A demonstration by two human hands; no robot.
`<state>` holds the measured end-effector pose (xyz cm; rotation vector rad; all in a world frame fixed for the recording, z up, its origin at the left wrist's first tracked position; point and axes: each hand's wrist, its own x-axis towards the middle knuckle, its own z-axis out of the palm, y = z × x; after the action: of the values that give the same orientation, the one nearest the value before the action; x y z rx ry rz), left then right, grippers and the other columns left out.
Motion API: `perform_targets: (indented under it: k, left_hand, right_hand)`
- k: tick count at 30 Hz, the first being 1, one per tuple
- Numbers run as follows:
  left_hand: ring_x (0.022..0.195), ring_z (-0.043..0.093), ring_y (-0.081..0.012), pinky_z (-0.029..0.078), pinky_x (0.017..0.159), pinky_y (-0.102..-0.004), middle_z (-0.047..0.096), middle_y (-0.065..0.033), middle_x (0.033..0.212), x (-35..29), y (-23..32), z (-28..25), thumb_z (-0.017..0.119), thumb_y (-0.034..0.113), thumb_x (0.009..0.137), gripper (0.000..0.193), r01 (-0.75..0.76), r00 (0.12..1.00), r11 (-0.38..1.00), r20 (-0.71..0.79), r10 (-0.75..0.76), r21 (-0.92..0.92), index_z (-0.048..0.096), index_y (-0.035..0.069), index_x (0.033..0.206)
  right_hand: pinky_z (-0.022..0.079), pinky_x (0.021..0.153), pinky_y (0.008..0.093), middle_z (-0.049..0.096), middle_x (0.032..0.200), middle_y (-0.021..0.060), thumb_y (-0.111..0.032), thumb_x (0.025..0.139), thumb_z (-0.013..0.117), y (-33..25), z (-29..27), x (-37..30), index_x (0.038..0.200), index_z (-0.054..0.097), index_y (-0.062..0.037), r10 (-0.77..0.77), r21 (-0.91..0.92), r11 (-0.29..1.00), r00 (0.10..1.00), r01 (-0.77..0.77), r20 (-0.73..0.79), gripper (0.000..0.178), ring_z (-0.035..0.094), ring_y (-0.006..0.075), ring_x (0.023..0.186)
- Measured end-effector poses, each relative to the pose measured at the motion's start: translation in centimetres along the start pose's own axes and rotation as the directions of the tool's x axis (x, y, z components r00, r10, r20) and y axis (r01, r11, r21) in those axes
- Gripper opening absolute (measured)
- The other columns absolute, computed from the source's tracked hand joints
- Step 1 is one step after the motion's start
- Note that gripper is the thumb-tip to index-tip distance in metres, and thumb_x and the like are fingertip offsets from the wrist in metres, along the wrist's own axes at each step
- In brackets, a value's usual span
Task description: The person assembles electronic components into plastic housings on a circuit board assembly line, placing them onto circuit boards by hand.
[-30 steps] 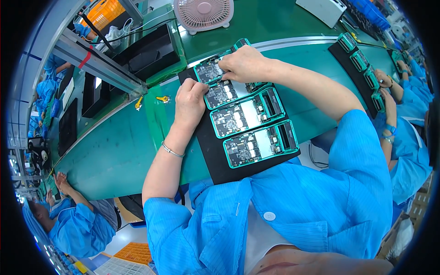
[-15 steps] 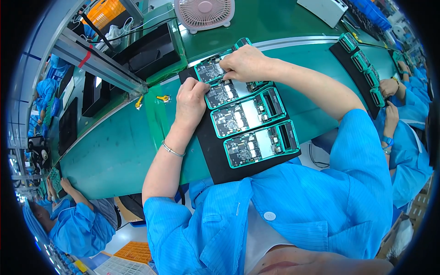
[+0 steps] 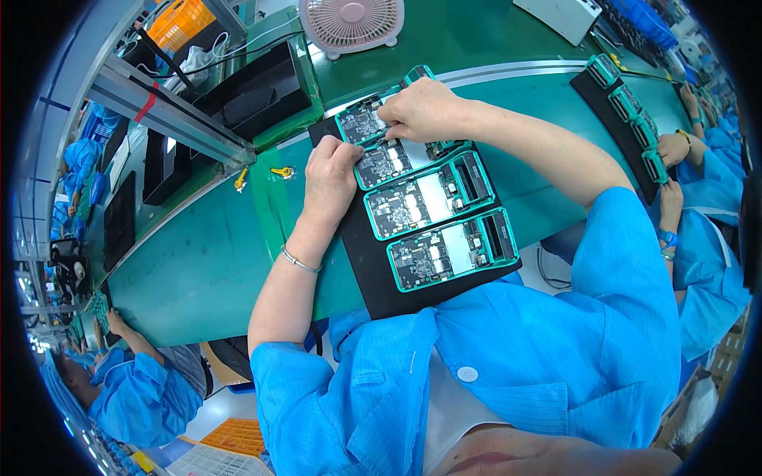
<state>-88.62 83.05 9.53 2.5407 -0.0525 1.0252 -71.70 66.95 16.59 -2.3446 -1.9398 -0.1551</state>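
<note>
Several teal-framed device housings with exposed circuit boards lie in a slanting row on a black mat [image 3: 367, 274] in front of me. My right hand [image 3: 425, 113] bends over the farthest housing [image 3: 361, 123], its fingertips pinched together at the board. At the left edge of the second housing [image 3: 383, 164], near the farthest one, my left hand [image 3: 332, 176] has thumb and fingers closed. Whatever either hand pinches is hidden by the fingers. The third housing [image 3: 397, 208] and the nearest housing [image 3: 421, 260] lie untouched, boards facing up.
A green work surface [image 3: 198, 270] runs beneath the mat. Beyond it stand a pink fan [image 3: 352, 24], a black tray [image 3: 254, 95] and a metal post [image 3: 167, 115]. Yellow valve handles [image 3: 282, 171] sit at the left. Co-workers are at both sides; another mat [image 3: 611, 119] bears similar housings.
My two hands keep nearly the same places and closed fingers. At the right, a co-worker's lower hand has shifted slightly; the co-worker at the left has moved a little too.
</note>
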Motion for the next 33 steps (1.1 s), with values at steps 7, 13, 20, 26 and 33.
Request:
perform_targets:
  k: [7, 13, 20, 26, 33]
  left_hand:
    - [0.080, 0.062, -0.0294, 0.051, 0.070, -0.0409, 0.057, -0.0092, 0.083, 0.08, 0.06, -0.04, 0.073, -0.001, 0.081, 0.009, 0.015, 1.000, 1.000, 0.002, -0.015, -0.013, 0.070, 0.006, 0.086]
    - [0.080, 0.062, -0.0296, 0.051, 0.070, -0.0410, 0.057, -0.0092, 0.083, 0.08, 0.05, -0.02, 0.073, -0.001, 0.082, 0.009, 0.015, 1.000, 1.000, -0.002, -0.015, -0.010, 0.070, 0.006, 0.086]
    - [0.079, 0.062, -0.0296, 0.051, 0.070, -0.0411, 0.057, -0.0092, 0.083, 0.06, 0.08, 0.00, 0.073, 0.000, 0.082, 0.008, 0.025, 1.000, 1.000, 0.002, -0.025, -0.008, 0.069, 0.006, 0.086]
    - [0.080, 0.062, -0.0295, 0.050, 0.070, -0.0410, 0.057, -0.0092, 0.083, 0.12, 0.16, -0.02, 0.073, -0.001, 0.081, 0.009, 0.014, 1.000, 1.000, 0.002, -0.014, 0.002, 0.069, 0.006, 0.085]
    - [0.079, 0.061, -0.0293, 0.050, 0.070, -0.0408, 0.056, -0.0091, 0.083, 0.18, 0.24, -0.09, 0.073, -0.001, 0.081, 0.009, 0.010, 1.000, 1.000, -0.003, -0.010, 0.007, 0.069, 0.006, 0.086]
  right_hand:
    - [0.055, 0.072, 0.0442, 0.070, 0.084, 0.0073, -0.031, 0.083, 0.078, 0.10, 0.05, 0.02, 0.085, 0.066, -0.0070, -0.037, -0.004, 0.999, 0.999, 0.037, -0.019, 0.027, 0.070, 0.0307, 0.081]
    - [0.055, 0.072, 0.0445, 0.069, 0.084, 0.0073, -0.030, 0.083, 0.078, -0.03, -0.19, -0.09, 0.084, 0.065, -0.0065, -0.063, -0.015, 0.998, 0.998, 0.062, -0.031, 0.027, 0.070, 0.0310, 0.081]
    - [0.055, 0.072, 0.0448, 0.069, 0.084, 0.0075, -0.030, 0.084, 0.078, -0.04, -0.17, -0.10, 0.085, 0.065, -0.0066, -0.063, -0.019, 0.998, 0.998, 0.062, -0.031, 0.027, 0.070, 0.0311, 0.081]
    - [0.055, 0.071, 0.0447, 0.069, 0.084, 0.0073, -0.031, 0.083, 0.078, 0.03, -0.10, -0.07, 0.086, 0.065, -0.0065, -0.061, -0.018, 0.998, 0.998, 0.061, -0.033, 0.028, 0.071, 0.0307, 0.081]
    - [0.055, 0.071, 0.0442, 0.070, 0.085, 0.0070, -0.031, 0.083, 0.078, 0.12, 0.04, -0.02, 0.086, 0.066, -0.0068, -0.070, -0.012, 0.998, 0.997, 0.070, -0.045, 0.028, 0.071, 0.0301, 0.082]
